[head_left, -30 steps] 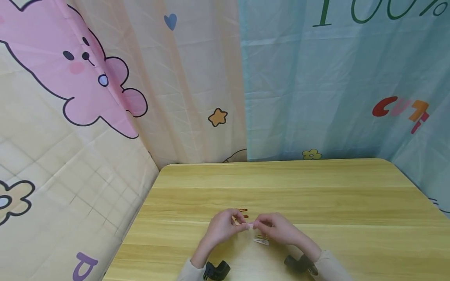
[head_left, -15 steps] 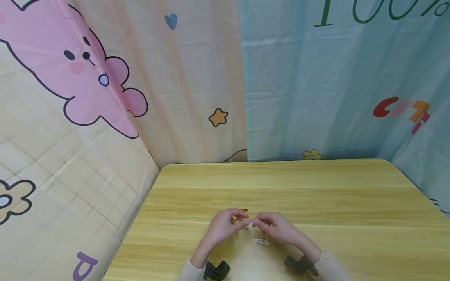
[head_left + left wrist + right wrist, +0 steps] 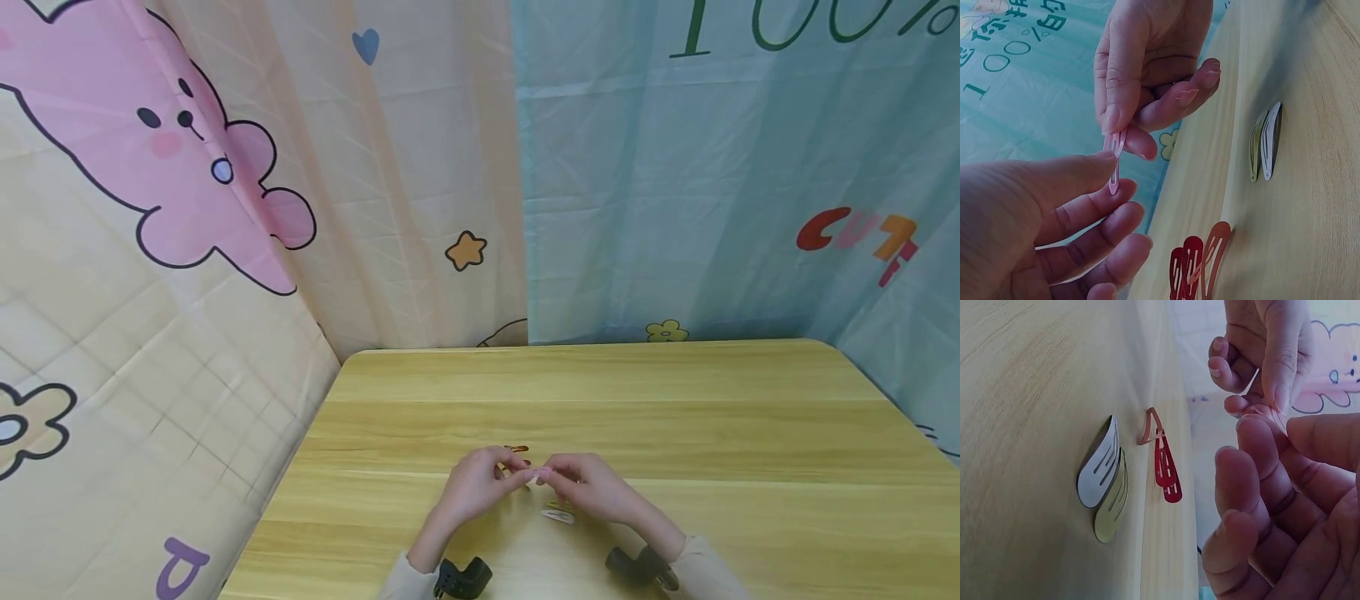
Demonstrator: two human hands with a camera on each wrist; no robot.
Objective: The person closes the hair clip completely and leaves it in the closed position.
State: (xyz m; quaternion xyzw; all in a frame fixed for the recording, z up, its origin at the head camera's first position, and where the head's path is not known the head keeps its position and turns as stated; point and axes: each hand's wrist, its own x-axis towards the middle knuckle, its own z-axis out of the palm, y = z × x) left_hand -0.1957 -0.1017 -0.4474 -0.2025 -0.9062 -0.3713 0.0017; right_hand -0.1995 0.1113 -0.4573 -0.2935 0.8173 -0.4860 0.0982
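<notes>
A pink snap hair clip (image 3: 1114, 159) is pinched between both hands above the table. My left hand (image 3: 480, 485) holds one end between thumb and forefinger, its other fingers loosely bent. At the opposite end, the thumb and finger of my right hand (image 3: 592, 487) grip it. In the right wrist view the fingertips hide most of the clip. On the table below, a white hair clip (image 3: 1099, 472) lies against a yellow-green hair clip (image 3: 1112, 506). Farther off lie red hair clips (image 3: 1166, 465) and an orange-brown hair clip (image 3: 1215, 250), overlapping one another.
The wooden table (image 3: 675, 417) stretches beyond and to both sides of the hands. Printed curtains (image 3: 420, 167) hang behind its far edge. Black wrist mounts (image 3: 462, 577) sit on both forearms near the table's front.
Both hands have drawn slightly closer together, so less of the pink hair clip shows between the fingertips. The clips on the table have stayed put.
</notes>
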